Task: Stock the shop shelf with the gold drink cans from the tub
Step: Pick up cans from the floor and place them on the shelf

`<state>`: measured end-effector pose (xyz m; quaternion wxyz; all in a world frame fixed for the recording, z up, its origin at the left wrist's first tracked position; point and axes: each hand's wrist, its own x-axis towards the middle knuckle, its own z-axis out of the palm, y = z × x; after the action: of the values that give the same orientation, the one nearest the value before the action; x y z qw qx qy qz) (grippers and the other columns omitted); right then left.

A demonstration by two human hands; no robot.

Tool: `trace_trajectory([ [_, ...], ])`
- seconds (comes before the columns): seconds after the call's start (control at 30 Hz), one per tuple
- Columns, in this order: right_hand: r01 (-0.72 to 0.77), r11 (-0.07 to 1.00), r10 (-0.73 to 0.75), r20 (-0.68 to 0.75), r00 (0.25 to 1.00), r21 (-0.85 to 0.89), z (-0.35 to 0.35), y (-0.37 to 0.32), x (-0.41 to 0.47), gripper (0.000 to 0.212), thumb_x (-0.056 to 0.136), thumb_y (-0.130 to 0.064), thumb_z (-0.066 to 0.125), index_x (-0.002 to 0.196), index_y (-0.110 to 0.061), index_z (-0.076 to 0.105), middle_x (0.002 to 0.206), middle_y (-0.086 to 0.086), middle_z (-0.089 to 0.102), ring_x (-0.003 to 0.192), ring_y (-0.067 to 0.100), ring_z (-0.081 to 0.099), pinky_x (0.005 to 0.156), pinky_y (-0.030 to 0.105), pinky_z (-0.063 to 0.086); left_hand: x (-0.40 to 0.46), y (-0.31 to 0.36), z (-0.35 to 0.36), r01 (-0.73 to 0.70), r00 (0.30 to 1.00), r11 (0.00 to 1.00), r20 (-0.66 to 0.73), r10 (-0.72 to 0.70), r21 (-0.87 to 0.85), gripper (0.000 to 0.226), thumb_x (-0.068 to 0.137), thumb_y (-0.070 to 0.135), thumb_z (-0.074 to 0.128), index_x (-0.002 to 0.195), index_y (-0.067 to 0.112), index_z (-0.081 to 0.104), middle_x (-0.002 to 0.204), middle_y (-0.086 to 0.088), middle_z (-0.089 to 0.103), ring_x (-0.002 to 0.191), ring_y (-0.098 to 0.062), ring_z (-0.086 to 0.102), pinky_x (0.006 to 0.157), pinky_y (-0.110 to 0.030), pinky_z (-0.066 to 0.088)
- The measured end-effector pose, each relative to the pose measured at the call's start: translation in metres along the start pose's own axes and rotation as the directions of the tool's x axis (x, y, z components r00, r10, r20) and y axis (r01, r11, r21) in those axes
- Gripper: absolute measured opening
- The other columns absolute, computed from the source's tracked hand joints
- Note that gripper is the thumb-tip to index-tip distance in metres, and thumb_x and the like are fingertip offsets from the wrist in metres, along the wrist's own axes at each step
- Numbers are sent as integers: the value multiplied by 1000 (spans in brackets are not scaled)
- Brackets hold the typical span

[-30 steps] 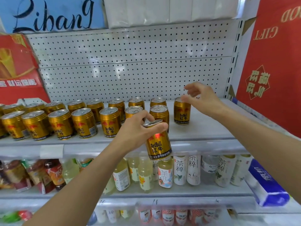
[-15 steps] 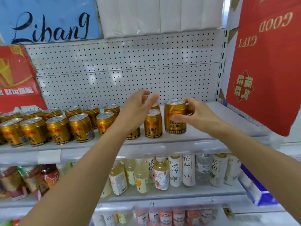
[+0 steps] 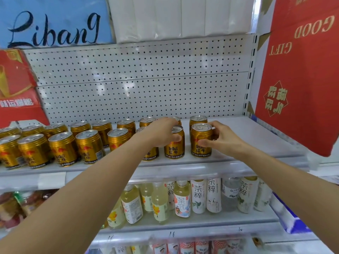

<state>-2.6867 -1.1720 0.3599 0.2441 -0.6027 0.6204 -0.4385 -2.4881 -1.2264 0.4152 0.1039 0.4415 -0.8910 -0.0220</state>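
Both cans stand upright on the shelf (image 3: pixel 256 140) — the right hand (image 3: pixel 222 139) grasps the end can (image 3: pixel 201 140) from its 3 o'clock side, the left hand (image 3: pixel 161 132) grips the neighbouring can (image 3: pixel 175 143) at its 9 o'clock.

Gold cans (image 3: pixel 89 146) on shelf: about seventeen. Hands: two. Red cartons: two.

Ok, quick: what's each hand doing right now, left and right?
Left hand: grips a gold can standing on the shelf.
Right hand: grips the rightmost front can, also standing.
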Motion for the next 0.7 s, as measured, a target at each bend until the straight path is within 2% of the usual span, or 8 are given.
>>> trace_trajectory([
  [0.17,-29,999,28,41,999,15,-7,3,3,63,74,-20,81,128,-19,48,118,3,64,104,14,61,84,26,48,3,-1,1,-5,1000,1000,-13,5,16,56,92,38,58,142,15,43,142,-8,48,128,-25,44,98,-36,39],
  [0.37,-23,1000,24,47,999,-13,-8,2,4,62,76,-20,80,128,-18,48,119,1,62,105,13,59,80,23,45,3,-1,4,-4,999,1000,-54,5,14,53,92,40,59,136,13,48,135,-8,53,122,-25,48,89,-32,39],
  [0.5,-22,999,24,53,998,-32,-9,3,5,62,75,-22,80,128,-19,47,121,2,62,107,15,58,89,29,45,5,1,5,-1,998,999,-58,3,34,50,92,41,58,133,13,50,131,-9,55,117,-24,50,80,-28,35],
  [0.63,-28,999,30,51,998,-45,-10,4,5,65,75,-23,80,130,-19,46,123,3,61,110,17,58,94,33,46,6,0,7,2,998,999,-68,1,49,50,92,42,58,131,13,51,130,-9,55,117,-24,50,80,-29,35],
  [0.7,-26,999,27,48,998,-36,-10,6,4,66,75,-25,80,131,-19,46,123,3,62,109,17,59,91,31,47,6,0,7,3,998,998,-68,1,59,50,91,43,58,131,12,51,130,-9,55,117,-25,50,81,-30,36],
])
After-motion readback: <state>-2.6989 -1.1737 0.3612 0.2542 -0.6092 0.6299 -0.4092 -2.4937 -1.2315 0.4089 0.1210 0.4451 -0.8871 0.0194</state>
